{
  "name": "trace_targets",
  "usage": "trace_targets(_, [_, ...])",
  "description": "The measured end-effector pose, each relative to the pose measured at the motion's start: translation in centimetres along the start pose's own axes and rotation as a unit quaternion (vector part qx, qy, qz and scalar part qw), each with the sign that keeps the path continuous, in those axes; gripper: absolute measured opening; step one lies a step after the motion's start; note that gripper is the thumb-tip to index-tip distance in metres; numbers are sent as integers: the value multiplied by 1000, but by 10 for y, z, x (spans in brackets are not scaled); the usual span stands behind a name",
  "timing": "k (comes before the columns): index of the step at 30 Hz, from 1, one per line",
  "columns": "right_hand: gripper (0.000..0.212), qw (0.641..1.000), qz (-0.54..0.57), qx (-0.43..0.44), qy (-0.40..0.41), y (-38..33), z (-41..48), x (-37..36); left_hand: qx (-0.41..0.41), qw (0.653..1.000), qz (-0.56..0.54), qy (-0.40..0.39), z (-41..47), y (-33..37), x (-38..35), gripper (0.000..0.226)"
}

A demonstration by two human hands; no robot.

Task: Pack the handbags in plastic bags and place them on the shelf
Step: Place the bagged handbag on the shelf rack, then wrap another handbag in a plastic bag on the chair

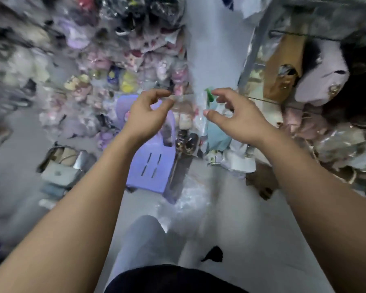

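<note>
Closest in, dark cloth [173, 280] at the waist, then two bare forearms. Pinching a clear plastic bag [186, 106] held up between: left hand [148, 115] thumb to forefinger, right hand [239, 121] curled on the other edge. Thin, glossy, limp film, seemingly empty. Judged early: nothing packed inside, shelving still to do. Beyond, a lilac slotted plastic stool [150, 168]; flat grey handbags [59, 172] on the floor, left.

Clear plastic bag [186, 103], blurred, taut and upright in mid-air; grey flap handbag [58, 173] flat on floor, lower left.
</note>
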State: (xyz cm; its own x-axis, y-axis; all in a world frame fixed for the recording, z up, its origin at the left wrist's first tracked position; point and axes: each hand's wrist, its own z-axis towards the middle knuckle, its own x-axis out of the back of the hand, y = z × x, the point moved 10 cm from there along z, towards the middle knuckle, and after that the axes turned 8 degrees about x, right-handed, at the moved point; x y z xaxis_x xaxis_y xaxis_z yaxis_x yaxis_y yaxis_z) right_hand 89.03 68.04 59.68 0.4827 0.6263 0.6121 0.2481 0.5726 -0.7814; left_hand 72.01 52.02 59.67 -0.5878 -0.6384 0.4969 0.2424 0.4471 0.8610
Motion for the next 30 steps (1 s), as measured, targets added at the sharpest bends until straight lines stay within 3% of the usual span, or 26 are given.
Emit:
trace_targets(7, [54, 986, 10, 87, -143, -118, 98, -202, 110, 971, -72, 199, -13, -147, 215, 14])
trace_targets(12, [54, 964, 10, 124, -234, -212, 151, -368, 204, 932, -101, 283, -11, -280, 341, 17])
trace_targets(17, [54, 952, 7, 142, -272, -295, 192, -489, 257, 890, -131, 354, -13, -368, 456, 14])
trace_targets(22, [53, 928, -19, 151, -339, -336, 215, -570, 304, 842, -164, 414, -14, -438, 525, 11])
trace_targets(30, [47, 905, -38, 129, -405, -331, 275, -722, 387, 809, -162, 413, 6, -546, 560, 14])
